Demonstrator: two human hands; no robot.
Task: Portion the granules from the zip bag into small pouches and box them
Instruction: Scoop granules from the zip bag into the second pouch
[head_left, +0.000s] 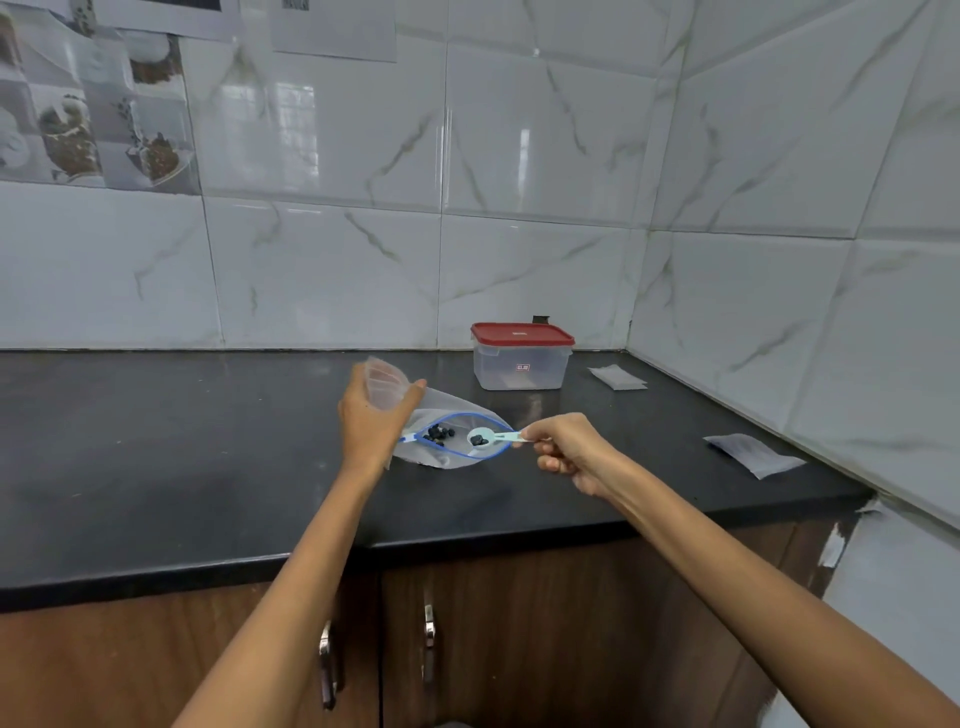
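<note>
Writing: small red label on front of the clear box (521, 364), letters too small to read; embossed mark on its red lid (522, 333) also illegible. Papers taped on wall top edge, cut off, print unreadable.

Counts: 1 zip bag (451, 439), 1 box w/ lid on, 1 scoop (488, 436), 2 flat pouches on the worktop (156, 441): one (618, 376) right of box, one (753, 453) nearer front right.

Zip bag lies mid-worktop, blue-rimmed mouth open, dark granules (439, 434) inside, approx a dozen, exact no. can't tell.

Left hand (371, 415): fingers curled round a clear pouch (383, 387), held up just above bag's left end. Right hand (563, 449): fingers pinch scoop handle, scoop bowl inside bag mouth w/ a few granules in it.

Box contents hazy thru plastic. Small dark thing behind box, mostly hidden.
</note>
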